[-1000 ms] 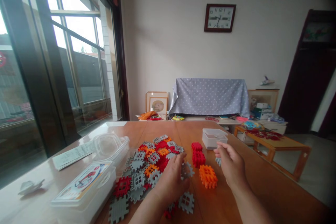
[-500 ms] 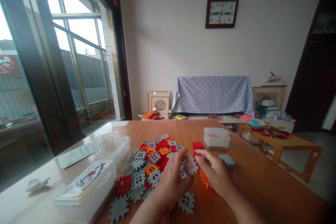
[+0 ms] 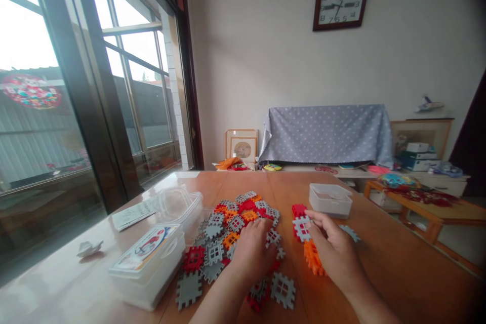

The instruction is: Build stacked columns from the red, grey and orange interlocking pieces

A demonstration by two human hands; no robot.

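Observation:
My right hand [image 3: 334,240] is closed in a pinch on a grey window-shaped interlocking block [image 3: 301,229]. Just behind that block are red blocks [image 3: 299,210], and orange blocks [image 3: 314,258] lie nearer, below the fingers. Over the right side of a pile of grey, red and orange blocks [image 3: 214,252] is my left hand [image 3: 253,247]. Its thumb and fingers look apart, though the fingertips are partly hidden. A grey window block [image 3: 283,289] lies in front, right of the left wrist.
A clear plastic box with a printed lid [image 3: 148,268] stands left of the pile, near an open clear container [image 3: 182,207]. A leaflet [image 3: 134,214] and crumpled wrapper [image 3: 89,249] lie further left. A small clear box [image 3: 331,200] and grey block [image 3: 350,233] are at right.
My left hand has come away from the grey block and shifted over the pile. The right hand keeps that block. The camera view has turned left.

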